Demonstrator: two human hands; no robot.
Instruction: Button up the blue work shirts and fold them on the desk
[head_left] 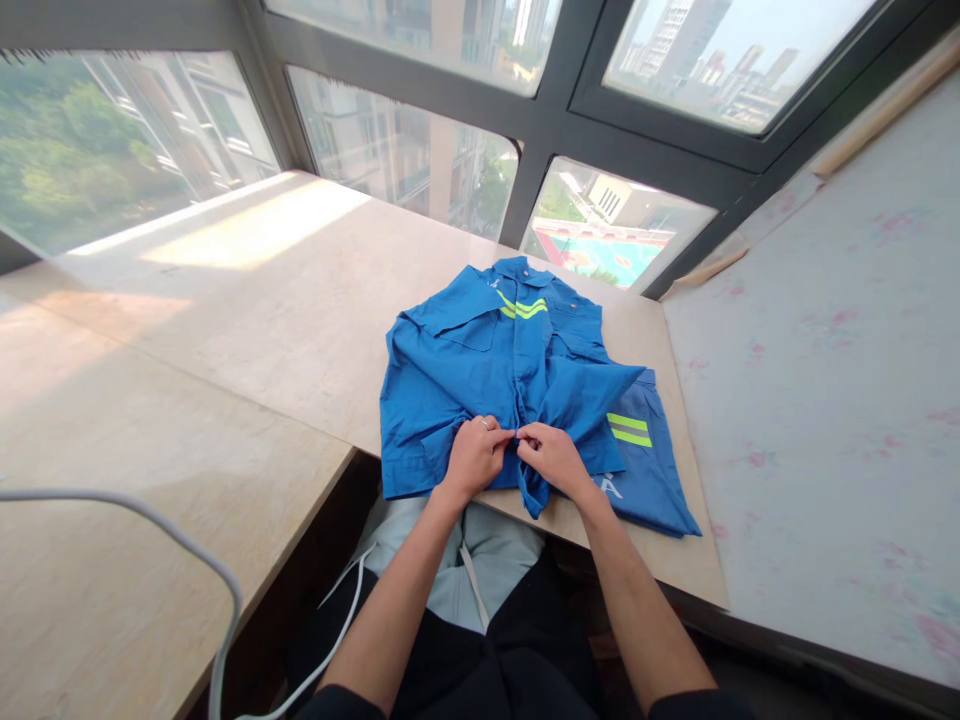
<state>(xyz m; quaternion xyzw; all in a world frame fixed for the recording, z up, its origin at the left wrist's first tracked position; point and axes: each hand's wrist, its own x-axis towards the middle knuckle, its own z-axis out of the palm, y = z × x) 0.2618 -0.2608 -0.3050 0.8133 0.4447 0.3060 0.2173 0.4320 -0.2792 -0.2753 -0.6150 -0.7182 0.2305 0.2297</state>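
Observation:
A blue work jacket (465, 370) with yellow-green and silver reflective stripes lies front up on the stone ledge, its collar toward the window. Both hands meet at the lower part of its front opening. My left hand (477, 455), with a ring on one finger, pinches one edge of the placket. Close against it, my right hand (553, 458) grips the other edge with bent fingers. Whatever small fastening sits between the fingertips is hidden. Below the hands, a bunched flap of the hem hangs over the ledge's front edge.
Folded blue trousers (652, 470) with a reflective stripe lie partly under the jacket at the right. A grey-white cable (165, 530) loops across the left ledge (112, 420). Framed windows stand behind, and a floral-papered wall (825, 400) bounds the right side.

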